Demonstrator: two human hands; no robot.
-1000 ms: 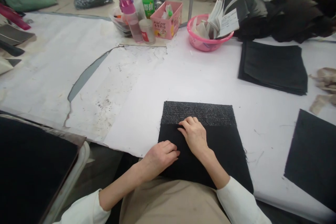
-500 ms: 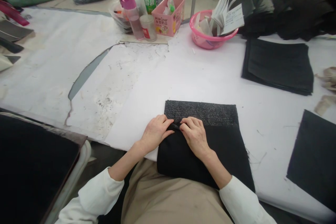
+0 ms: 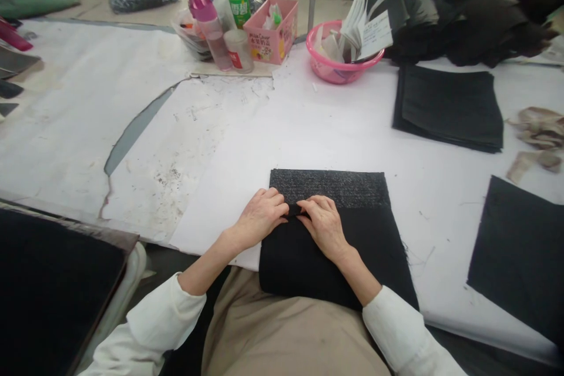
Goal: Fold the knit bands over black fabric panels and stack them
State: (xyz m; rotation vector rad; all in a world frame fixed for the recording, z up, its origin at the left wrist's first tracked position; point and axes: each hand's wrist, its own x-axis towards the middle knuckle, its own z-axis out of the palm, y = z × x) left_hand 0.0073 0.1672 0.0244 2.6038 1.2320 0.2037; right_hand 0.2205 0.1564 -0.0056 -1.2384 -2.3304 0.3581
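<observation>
A black fabric panel [image 3: 365, 252] lies in front of me and hangs over the table edge onto my lap. Along its far end runs a speckled dark grey band [image 3: 335, 183]. My left hand [image 3: 263, 214] pinches the cloth at the left side, where the band meets the plain black part. Close beside it, my right hand [image 3: 324, 220] pinches the same seam line with thumb and fingers. Between the fingertips a short fold of black cloth is raised. The fingertips hide part of that fold.
A stack of black fabric pieces [image 3: 449, 107] lies at the back right, and another black piece [image 3: 524, 258] at the right. Behind stand a pink basin [image 3: 339, 70] with papers, a pink box [image 3: 271, 41] and bottles. Crumpled beige cloth [image 3: 540, 129] lies far right.
Both hands stay at the seam and have drawn slightly closer together, with the fold between them now flatter and straighter. The whole view has shifted a little.
</observation>
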